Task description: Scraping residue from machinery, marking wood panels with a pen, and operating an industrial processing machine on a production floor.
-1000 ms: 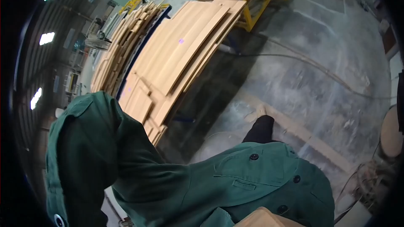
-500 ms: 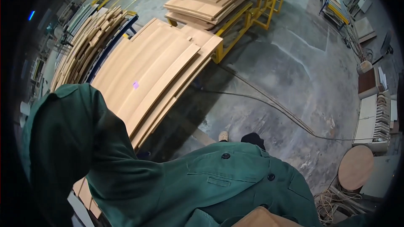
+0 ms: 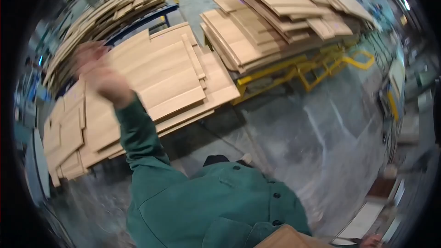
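My left hand (image 3: 103, 76) is raised over the stack of light wooden panels (image 3: 170, 73), its arm stretched out in a green sleeve. Motion smears its fingers, so I cannot make out their shape or whether they touch the wood. Smaller wooden boards (image 3: 66, 138) lie at the near left end of the stack. At the lower right edge shows a small part of my right hand (image 3: 372, 241). It is blurred and mostly cut off, and whether it holds anything is hidden.
Beyond stands a yellow metal trolley (image 3: 312, 71) piled with wooden panels (image 3: 275, 18). Narrow boards (image 3: 124, 4) are heaped on a blue frame (image 3: 158, 14) at the far left. Grey concrete floor (image 3: 285, 147) lies to the right, with a pale box (image 3: 363, 220) near its lower right edge.
My view has swung left, bringing the near left end of the panel stack into sight. My left arm has moved from the left edge to over the panels, and its hand now shows.
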Demonstrator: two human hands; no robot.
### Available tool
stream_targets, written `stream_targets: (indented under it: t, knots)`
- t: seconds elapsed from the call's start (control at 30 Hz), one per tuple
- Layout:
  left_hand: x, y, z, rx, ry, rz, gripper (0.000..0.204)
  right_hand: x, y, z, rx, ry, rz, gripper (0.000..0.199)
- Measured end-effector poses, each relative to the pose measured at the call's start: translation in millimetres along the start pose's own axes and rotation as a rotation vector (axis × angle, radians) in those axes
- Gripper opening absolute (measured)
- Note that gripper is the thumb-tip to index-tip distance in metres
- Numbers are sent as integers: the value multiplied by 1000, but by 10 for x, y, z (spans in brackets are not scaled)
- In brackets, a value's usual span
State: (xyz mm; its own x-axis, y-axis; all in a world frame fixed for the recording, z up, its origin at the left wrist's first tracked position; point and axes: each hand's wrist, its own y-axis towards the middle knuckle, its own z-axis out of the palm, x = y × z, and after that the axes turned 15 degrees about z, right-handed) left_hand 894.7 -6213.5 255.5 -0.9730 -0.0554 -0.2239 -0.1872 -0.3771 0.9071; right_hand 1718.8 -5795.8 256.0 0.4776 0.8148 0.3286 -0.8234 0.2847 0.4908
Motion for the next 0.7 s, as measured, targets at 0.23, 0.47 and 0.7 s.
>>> stream_targets:
  t: [0.23, 0.47, 0.7]
  knots:
    - [-917, -1842, 1323, 1217, -890, -1224, 34, -683, 2006, -2733, -1020, -886, 607, 48]
    - [-1000, -1432, 2428, 1235, -2088, -405, 75, -612, 4468, -2507, -555, -1179, 699, 56]
    - [3, -1547, 2813, 1236, -2167, -638, 65, -915, 5628, -3255, -506, -975, 949, 55]
